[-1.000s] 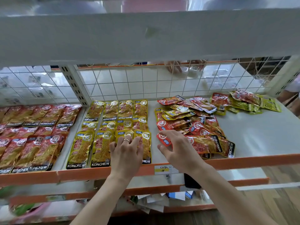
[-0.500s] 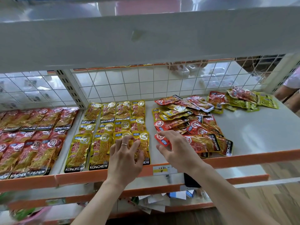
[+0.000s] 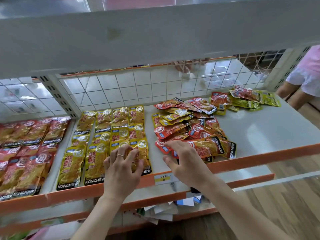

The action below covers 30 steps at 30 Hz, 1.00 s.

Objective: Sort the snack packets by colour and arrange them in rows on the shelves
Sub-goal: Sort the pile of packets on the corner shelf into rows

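- Lower shelf (image 3: 242, 172): loose papers (image 3: 162, 213) are seen, partly covered by the forearms.
- Shelf (image 3: 268, 129), orange front edge: a price label (image 3: 163, 179) is fixed there; its print is too blurred to be read.
- Left hand (image 3: 121, 168): laid on the front row of the yellow packets (image 3: 97, 158). The fingers are spread and nearly straight, the tips rest on the rightmost packet, and nothing is gripped. A ring (image 3: 120, 155) is worn. Part of that packet's lettering is covered.
- Right hand (image 3: 187, 163): held over the near edge of the mixed heap (image 3: 190, 129), fingers loosely extended, thumb apart, nothing clasped. Contact with the red packet beneath cannot be determined.
- Yellow packets: set in rows, four across, left of centre.
- Red packets (image 3: 26, 153): set in rows in the adjoining bay, cut off at the left edge.
- Mixed heap: red and yellow overlapped, right of centre.
- Smaller heap (image 3: 242, 101): lodged at the far right, by the wire grid (image 3: 138, 87).
- Upper shelf board (image 3: 155, 32): the view above is blocked.
- Sleeve (image 3: 308, 71): another person's, cut off at the right.
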{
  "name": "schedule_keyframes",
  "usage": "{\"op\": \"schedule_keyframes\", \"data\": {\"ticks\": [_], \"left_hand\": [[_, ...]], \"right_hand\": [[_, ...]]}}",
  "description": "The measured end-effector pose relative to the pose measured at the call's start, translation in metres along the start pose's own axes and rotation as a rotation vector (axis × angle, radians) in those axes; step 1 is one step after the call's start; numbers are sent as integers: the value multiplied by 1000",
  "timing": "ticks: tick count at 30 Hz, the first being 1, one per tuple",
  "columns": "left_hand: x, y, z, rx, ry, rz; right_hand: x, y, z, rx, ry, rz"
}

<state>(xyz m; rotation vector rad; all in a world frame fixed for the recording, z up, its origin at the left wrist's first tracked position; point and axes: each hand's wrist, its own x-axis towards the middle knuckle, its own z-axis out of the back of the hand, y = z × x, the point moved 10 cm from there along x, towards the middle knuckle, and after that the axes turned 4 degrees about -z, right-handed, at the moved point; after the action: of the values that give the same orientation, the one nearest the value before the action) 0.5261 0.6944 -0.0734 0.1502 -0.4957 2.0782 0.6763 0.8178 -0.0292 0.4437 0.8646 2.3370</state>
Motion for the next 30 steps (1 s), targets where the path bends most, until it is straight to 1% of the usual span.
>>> {"op": "schedule_keyframes", "data": {"ticks": [3, 9, 12, 16, 21, 28, 30], "left_hand": [[0, 0, 0, -22, 11, 2], [4, -17, 3, -108, 10, -66], [10, -42, 5, -169, -7, -168], [19, -75, 2, -208, 12, -294], [29, -104, 3, -233, 41, -347], [52, -149, -19, -194, 85, -331], [57, -167, -30, -217, 89, -325]], "right_hand": [[2, 2, 8, -2, -36, -11], [-6, -7, 29, -69, -102, -92], [-12, -15, 42, -122, -140, -129], [-19, -31, 64, -152, -205, -196], [-29, -55, 98, -160, -264, -276], [-26, -101, 142, -173, -293, -268], [-26, -119, 154, -176, -281, -272]]}}
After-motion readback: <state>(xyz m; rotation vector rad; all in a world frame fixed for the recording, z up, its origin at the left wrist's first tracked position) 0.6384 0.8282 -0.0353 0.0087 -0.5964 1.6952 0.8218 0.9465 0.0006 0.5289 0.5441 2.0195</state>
